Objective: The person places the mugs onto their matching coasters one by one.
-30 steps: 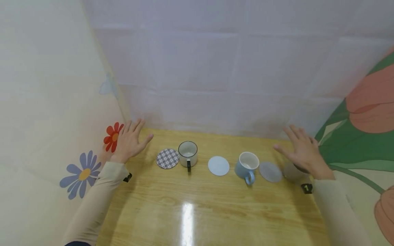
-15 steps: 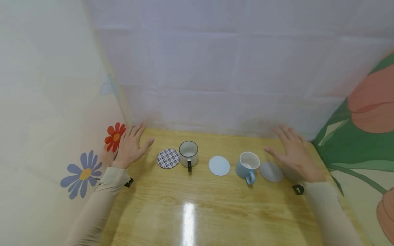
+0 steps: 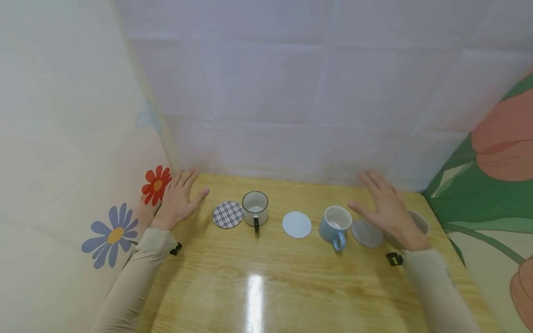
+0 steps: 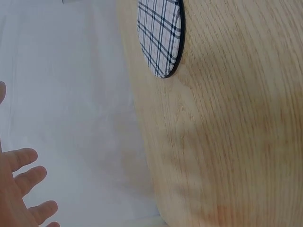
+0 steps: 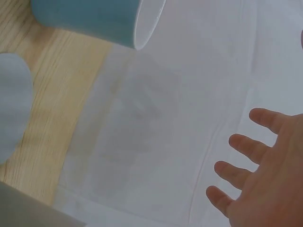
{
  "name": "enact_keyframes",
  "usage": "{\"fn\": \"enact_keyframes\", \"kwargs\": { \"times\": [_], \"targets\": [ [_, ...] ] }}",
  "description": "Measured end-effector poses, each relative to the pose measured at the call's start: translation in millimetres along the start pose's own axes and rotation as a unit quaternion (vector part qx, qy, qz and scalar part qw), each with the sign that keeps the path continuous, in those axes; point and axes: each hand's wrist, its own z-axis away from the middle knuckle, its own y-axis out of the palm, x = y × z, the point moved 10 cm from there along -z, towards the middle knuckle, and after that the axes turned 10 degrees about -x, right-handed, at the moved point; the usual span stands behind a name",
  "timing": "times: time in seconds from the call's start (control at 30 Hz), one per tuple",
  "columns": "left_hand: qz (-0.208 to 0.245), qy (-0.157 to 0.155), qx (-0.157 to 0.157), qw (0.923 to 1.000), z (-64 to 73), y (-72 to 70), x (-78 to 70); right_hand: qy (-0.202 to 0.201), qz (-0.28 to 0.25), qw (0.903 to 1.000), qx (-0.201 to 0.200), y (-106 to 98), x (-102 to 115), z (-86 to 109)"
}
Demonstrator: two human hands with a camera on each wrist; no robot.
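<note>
A row of mugs and round coasters stands across the far half of a wooden worktop [image 3: 308,286], between two raised hands. The left hand [image 3: 176,206] is at the far left, palm down, its fingers released and spread, with the thumb pointing right towards a plaid coaster [image 3: 227,214]. The left wrist view shows the dark edge under that coaster's checked top. Just right of it, a white mug [image 3: 254,212] with a dark rim stands upright, its black handle turned to the near side; whether it touches the coaster I cannot tell. Further right lies a pale blue coaster [image 3: 297,225], apart from the mugs on either side. Next comes an upright blue mug [image 3: 329,230] with a white inside, its handle also facing near, and just right of that a grey coaster [image 3: 367,233]. The right hand [image 3: 385,210] is at the far right, fingers likewise spread and released, its thumb near the blue mug's rim. Behind it is a pale vessel [image 3: 419,222], probably another mug, though the hand covers much of it. A pale cloth [image 3: 266,92] hangs along the far edge.
</note>
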Motion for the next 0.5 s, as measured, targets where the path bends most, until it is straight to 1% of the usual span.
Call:
{"fn": "enact_keyframes", "kwargs": {
  "times": [0.1,0.23,0.5],
  "targets": [
    [0.008,-0.009,0.002,0.9999,1.3,1.7,0.5,0.002,-0.008,1.0,0.001,1,5,0.5],
    [0.016,-0.015,0.001,0.9998,3.3,2.8,-1.3,-0.006,-0.018,0.9998,-0.005,3,14,-0.7],
    [0.013,0.003,-0.011,0.9999,5.9,1.0,-13.0,-0.021,-0.043,0.9988,-0.011,13,31,-1.7]
  ]
}}
